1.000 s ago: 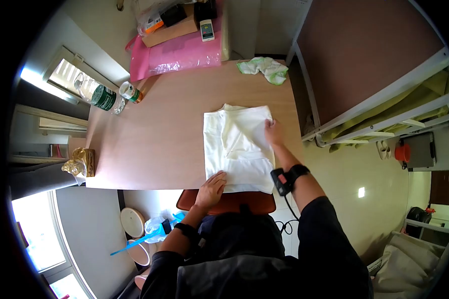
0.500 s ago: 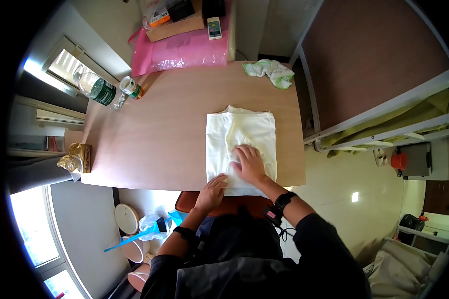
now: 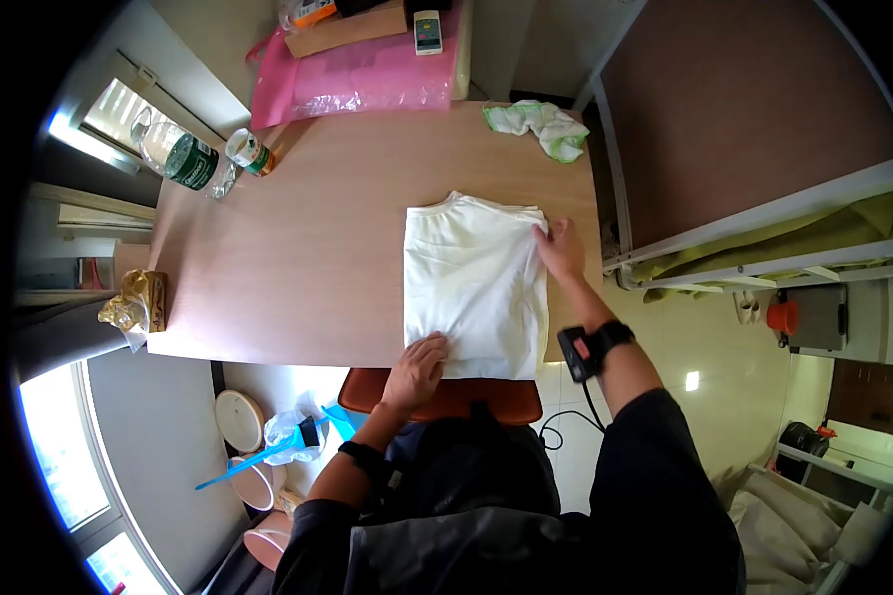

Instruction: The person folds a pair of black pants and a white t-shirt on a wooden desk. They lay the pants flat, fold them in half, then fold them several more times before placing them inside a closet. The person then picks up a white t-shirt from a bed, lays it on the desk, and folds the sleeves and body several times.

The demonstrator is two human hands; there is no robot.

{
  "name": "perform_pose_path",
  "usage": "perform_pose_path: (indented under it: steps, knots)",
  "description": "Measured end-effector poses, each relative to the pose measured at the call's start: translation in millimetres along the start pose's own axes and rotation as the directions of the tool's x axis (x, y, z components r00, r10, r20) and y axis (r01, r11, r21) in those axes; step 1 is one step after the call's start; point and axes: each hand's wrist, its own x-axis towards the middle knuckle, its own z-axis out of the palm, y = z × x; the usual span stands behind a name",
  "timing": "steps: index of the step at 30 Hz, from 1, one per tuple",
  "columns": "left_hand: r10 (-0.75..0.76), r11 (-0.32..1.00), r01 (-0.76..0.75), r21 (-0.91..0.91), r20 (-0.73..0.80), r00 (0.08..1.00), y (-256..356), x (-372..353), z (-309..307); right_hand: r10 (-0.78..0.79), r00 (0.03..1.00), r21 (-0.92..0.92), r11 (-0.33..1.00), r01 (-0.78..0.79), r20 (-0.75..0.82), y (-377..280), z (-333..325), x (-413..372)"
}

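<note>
A folded white cloth garment [image 3: 474,283] lies flat on the table near its front edge, with slight creases and layered edges at its top. My left hand [image 3: 417,369] rests on its lower left corner, fingers extended and lying on the fabric. At the upper right corner is my right hand [image 3: 561,248]. Its thumb touches the cloth's side edge while the other fingers stretch past it over the tabletop, apart from the thumb. A strap with a small black device [image 3: 583,350] sits on the right wrist.
The wooden table [image 3: 288,268] holds a crumpled green-edged cloth [image 3: 541,127], a large plastic bottle [image 3: 191,162], a cup [image 3: 249,153], a tissue box [image 3: 152,299] and pink plastic wrap [image 3: 367,84]. A brown chair [image 3: 511,402] stands at the front edge; a bunk frame [image 3: 764,233] is at right.
My right hand has moved from the cloth's middle up and right to its upper right corner. The creased fabric now lies smoother. My left hand stays at the lower left corner.
</note>
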Motion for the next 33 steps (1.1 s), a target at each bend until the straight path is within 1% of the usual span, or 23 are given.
perform_pose_path:
  steps: [1,2,4,5,7,8,10,11,13,15,16,17,18,21,22,23,25,27,29,31,32,33]
  knots:
    - [-0.009,1.0,0.009,0.003,0.007,1.0,0,0,-1,0.015,0.999,-0.044,0.999,-0.018,-0.051,-7,-5,-21]
    - [-0.014,1.0,0.014,0.006,0.015,1.0,0,1,-2,0.016,0.999,-0.049,0.999,-0.019,-0.048,-7,-7,-37]
    - [-0.019,1.0,0.018,0.012,0.022,1.0,-1,2,-1,-0.004,0.996,-0.059,0.998,0.009,0.089,-5,-12,-65]
    - [-0.018,1.0,0.017,0.022,0.029,0.999,-1,1,-1,0.003,0.996,-0.06,0.998,0.003,0.088,-6,-16,-74]
    - [-0.028,1.0,0.027,0.013,0.027,0.999,-1,1,0,0.005,0.989,-0.041,0.999,0.001,0.149,-11,-24,-88]
    - [-0.039,0.999,0.039,0.006,0.02,0.999,-1,1,1,0.01,0.99,-0.04,0.999,-0.004,0.144,-13,-27,-97]
    - [-0.048,0.999,0.048,-0.001,0.018,0.999,-2,-1,3,-0.04,0.989,-0.053,0.997,0.048,0.145,-14,-33,-114]
    - [-0.066,0.998,0.066,-0.006,0.009,0.998,-3,-2,5,-0.036,0.99,-0.055,0.998,0.044,0.139,-5,-30,-119]
    - [-0.05,0.999,0.05,0.009,0.01,0.999,-2,-1,6,-0.211,0.972,-0.085,0.972,0.22,0.102,14,-19,-128]
    - [-0.031,0.999,0.03,0.033,0.008,0.999,-1,0,4,-0.209,0.976,-0.097,0.972,0.215,0.066,19,-22,-131]
    - [-0.035,0.999,0.035,0.032,0.018,0.999,0,0,3,-0.103,0.992,0.037,0.994,0.1,0.073,20,-28,-130]
    - [-0.04,0.999,0.04,0.031,0.024,0.999,1,1,2,-0.001,0.996,0.167,0.986,-0.015,0.094,21,-34,-129]
    - [-0.036,0.999,0.035,0.031,0.024,0.999,3,2,2,0.052,0.992,0.193,0.978,-0.073,0.112,23,-40,-127]
    - [-0.04,0.998,0.039,0.052,0.019,0.999,6,0,2,0.039,0.995,0.141,0.989,-0.051,0.088,41,-36,-130]
    - [-0.014,0.997,0.014,0.079,0.003,1.0,6,0,2,0.118,0.985,0.091,0.987,-0.129,0.123,40,-35,-130]
    - [0.012,0.994,-0.011,0.109,-0.011,1.0,6,-1,1,0.121,0.985,0.093,0.987,-0.133,0.124,40,-33,-131]
    - [0.016,0.992,-0.013,0.128,-0.022,1.0,5,-5,-1,0.055,0.996,0.084,0.995,-0.061,0.077,27,-35,-132]
    - [0.021,0.989,-0.017,0.146,-0.028,0.999,2,-10,0,0.051,0.995,0.079,0.995,-0.057,0.085,14,-38,-131]
    - [0.009,0.983,-0.001,0.182,-0.043,0.999,-7,-16,3,0.046,0.995,0.074,0.996,-0.053,0.093,11,-39,-129]
    - [-0.005,0.982,0.014,0.188,-0.051,0.999,0,-13,-2,-0.033,0.989,0.037,0.999,0.028,0.141,14,-38,-124]
    - [-0.025,0.98,0.037,0.194,-0.064,0.998,3,-12,-4,-0.033,0.99,0.038,0.999,0.027,0.14,16,-38,-125]
    - [-0.024,0.98,0.037,0.195,-0.065,0.998,3,-12,-5,-0.052,0.994,0.014,0.999,0.05,0.096,19,-38,-124]
